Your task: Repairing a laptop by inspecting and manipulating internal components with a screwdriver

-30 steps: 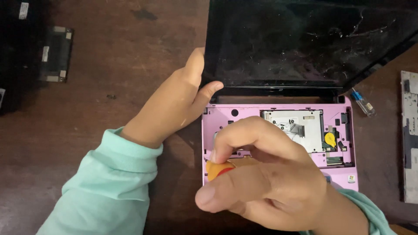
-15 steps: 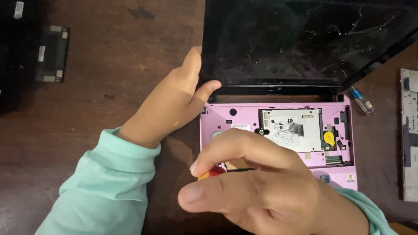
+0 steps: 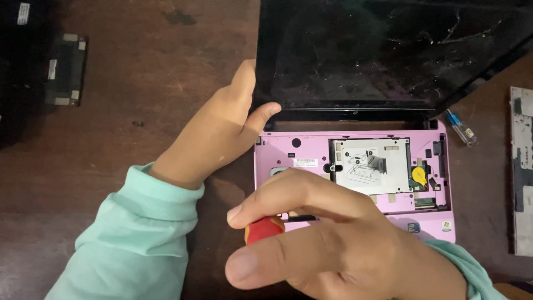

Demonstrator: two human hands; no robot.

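Note:
A small pink laptop (image 3: 311, 150) lies open on the brown table, its keyboard gone and its inner metal plate (image 3: 369, 166) bare. Its dark cracked screen (image 3: 388, 50) leans back at the top. My left hand (image 3: 222, 130) rests against the laptop's left hinge corner, thumb touching the screen's lower edge. My right hand (image 3: 327, 233) is closed around a screwdriver with a red and orange handle (image 3: 264, 229), held over the front left of the pink base. The screwdriver's tip is hidden under my fingers.
A small blue-handled tool (image 3: 461, 129) lies right of the hinge. A grey flat part (image 3: 522, 166) sits at the right edge. Dark black parts (image 3: 64, 69) lie at the far left on the wooden table (image 3: 139, 66).
My right hand with the screwdriver has shifted slightly left and toward the camera, and its fingers have turned around the handle. My left hand stays at the hinge corner.

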